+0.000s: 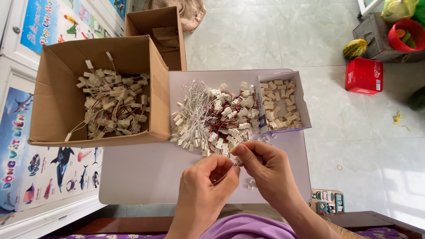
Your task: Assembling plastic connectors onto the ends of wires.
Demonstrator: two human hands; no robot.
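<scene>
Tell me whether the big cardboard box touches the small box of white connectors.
Apart. The head view shows the big cardboard box left and the small box right, with the pile of wired connectors lying between them.

Two bare hands are seen from above, the left hand [204,188] and the right hand [265,170]. No gloves, rings or watch are visible on the parts shown. The wrists and forearms are left uncovered. Below the hands, a light purple garment [248,228] is worn, its smooth fabric seen between the two forearms.
</scene>
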